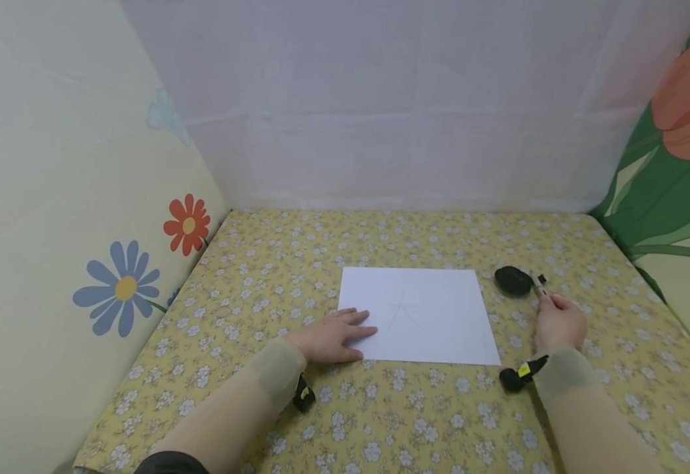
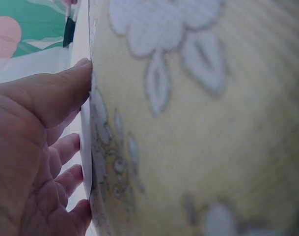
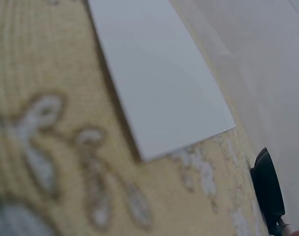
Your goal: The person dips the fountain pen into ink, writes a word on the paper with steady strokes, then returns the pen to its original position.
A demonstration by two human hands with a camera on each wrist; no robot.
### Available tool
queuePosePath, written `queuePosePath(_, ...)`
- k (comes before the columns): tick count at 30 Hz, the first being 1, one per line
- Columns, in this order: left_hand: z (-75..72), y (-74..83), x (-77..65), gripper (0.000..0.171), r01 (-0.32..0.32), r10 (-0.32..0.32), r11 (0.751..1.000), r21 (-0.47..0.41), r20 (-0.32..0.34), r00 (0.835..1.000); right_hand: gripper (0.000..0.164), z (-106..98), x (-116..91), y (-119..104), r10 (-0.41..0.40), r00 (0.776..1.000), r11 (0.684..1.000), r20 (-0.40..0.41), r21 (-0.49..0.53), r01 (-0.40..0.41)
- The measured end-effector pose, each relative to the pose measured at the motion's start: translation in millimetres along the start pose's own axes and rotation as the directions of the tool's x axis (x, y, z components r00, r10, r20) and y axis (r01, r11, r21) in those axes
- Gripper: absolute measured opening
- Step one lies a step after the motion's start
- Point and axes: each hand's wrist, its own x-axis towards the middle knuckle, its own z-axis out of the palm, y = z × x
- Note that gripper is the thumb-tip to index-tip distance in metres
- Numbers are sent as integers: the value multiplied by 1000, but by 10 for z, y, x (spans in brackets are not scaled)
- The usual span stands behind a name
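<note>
A white sheet of paper lies on the table, bearing a faint horizontal line and slanting thin strokes. My left hand rests with spread, straight fingers over its left edge; in the left wrist view the thumb meets the edge. To the right of the paper, my right hand pinches a thin pale stick between thumb and fingers, with a small dark piece near its upper end. The stick's kind I cannot tell. Its far part reaches a black, shallow oval dish, also in the right wrist view.
A yellow cloth with white flowers covers the table. Behind it hangs a pale sheet; flower-printed panels stand at the left and right. Each wrist wears a small black camera.
</note>
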Motion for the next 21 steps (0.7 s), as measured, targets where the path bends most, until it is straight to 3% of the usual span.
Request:
queuePosePath(9, -9, 13, -8, 58, -3, 3, 1000, 4, 2, 1000, 47, -13, -21, 52, -34, 999, 984, -33, -175, 27)
queuePosePath(21, -17, 17, -2, 58, -5, 5, 1000, 10, 1, 1000, 45, 23, -16, 59, -69, 997, 973, -32, -221, 60)
